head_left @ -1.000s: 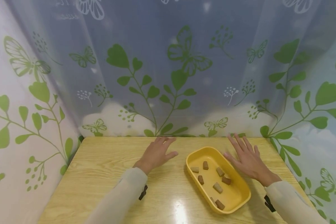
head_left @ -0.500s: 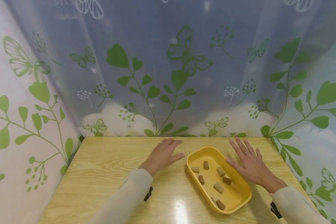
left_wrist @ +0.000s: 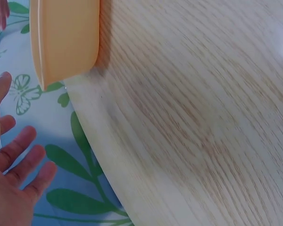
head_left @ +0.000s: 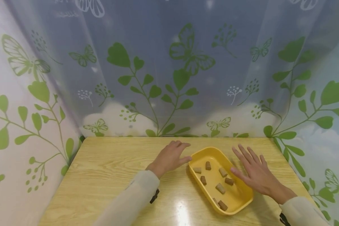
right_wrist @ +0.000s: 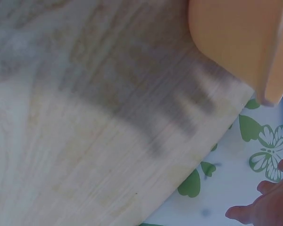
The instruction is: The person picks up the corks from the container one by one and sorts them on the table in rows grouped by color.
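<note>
A yellow tray (head_left: 237,205) stands on the wooden table, set at a slant right of the middle. Several small brown and tan pieces (head_left: 220,188), short and stubby, lie scattered on its floor. My left hand (head_left: 169,158) is by the tray's far left corner, its fingers loosely extended and its thumb close to the rim; the head view does not show whether they touch. On the other side, my right hand (head_left: 254,171) hovers over the right rim with fingers spread. Neither hand holds anything. The left wrist view shows the tray's outer wall (left_wrist: 68,37) near the left hand's fingers (left_wrist: 26,141).
The wooden table (head_left: 110,166) ends at a patterned curtain (head_left: 147,78) with green leaves and butterflies. Similar cloth hangs at the left and right sides. Light sleeves cover both forearms, and a dark strap (head_left: 154,196) shows at the left wrist.
My left hand has moved right, up to the tray's corner. The right hand has shifted slightly right and toward me. The tray and its pieces have stayed in place.
</note>
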{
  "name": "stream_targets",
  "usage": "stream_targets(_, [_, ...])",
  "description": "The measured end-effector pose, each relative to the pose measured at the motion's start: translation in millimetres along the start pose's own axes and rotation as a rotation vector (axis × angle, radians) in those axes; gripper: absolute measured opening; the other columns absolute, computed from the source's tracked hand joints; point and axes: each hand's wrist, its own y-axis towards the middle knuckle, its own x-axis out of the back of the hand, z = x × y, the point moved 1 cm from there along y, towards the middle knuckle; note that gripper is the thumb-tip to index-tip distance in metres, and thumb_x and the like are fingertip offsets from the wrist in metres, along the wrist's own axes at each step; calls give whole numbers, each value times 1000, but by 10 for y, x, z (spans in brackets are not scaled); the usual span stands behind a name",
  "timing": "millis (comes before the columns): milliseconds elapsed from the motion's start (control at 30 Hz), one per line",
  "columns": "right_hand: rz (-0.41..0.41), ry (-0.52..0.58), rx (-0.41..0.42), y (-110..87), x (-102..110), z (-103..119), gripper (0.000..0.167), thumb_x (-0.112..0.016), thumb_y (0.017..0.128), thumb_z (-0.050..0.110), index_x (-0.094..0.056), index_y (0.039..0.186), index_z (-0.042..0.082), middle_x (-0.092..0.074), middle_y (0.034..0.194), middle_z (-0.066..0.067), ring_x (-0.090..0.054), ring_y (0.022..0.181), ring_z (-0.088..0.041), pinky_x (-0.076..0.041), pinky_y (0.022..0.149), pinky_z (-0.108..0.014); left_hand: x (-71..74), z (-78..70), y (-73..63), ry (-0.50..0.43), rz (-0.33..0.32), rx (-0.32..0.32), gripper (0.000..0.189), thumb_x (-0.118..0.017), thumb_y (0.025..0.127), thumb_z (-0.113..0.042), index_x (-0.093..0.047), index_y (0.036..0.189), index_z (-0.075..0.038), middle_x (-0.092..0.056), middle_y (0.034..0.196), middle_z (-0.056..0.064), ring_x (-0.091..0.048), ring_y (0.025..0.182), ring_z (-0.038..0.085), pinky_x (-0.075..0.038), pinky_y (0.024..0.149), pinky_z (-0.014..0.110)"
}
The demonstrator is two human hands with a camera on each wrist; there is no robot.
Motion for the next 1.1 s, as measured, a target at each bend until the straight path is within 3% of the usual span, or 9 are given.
stream_targets(433, [-13, 17, 29, -230, -166, 81, 81, -67, 107, 45, -28, 175, 23, -31, 177, -19, -28, 158, -60, -18, 112, -93, -108, -255, 107, 49, -13, -70, 60, -64, 108, -56, -57, 157, -23, -66, 145, 0, -60, 136, 22, -51, 118, 40])
stream_targets(667, [-30, 5, 54, -334, -257, 116, 83, -69, 106, 43, -25, 175, 29, -30, 178, -17, -32, 155, -60, -24, 108, -93, -207, -351, 172, 62, -6, -84, 57, -67, 106, -55, -60, 154, -23, -67, 143, -2, -60, 135, 22, -50, 120, 41])
stream_targets(900, [-26, 6, 50, -394, -321, 153, 80, -69, 105, 43, -31, 173, 23, -23, 182, -12, -32, 156, -59, -26, 106, -94, -299, -423, 230, 32, 14, -86, 54, -71, 105, -49, -62, 152, -22, -67, 146, 0, -58, 145, 26, -43, 128, 44])
stream_targets(1100, [-14, 43, 37, -422, -388, 172, 78, -69, 106, 42, -33, 173, 23, -20, 183, -12, -28, 158, -60, -24, 107, -95, -398, -478, 297, -43, 30, -76, 56, -73, 104, -48, -62, 152, -20, -68, 146, -2, -61, 136, 19, -52, 117, 34])
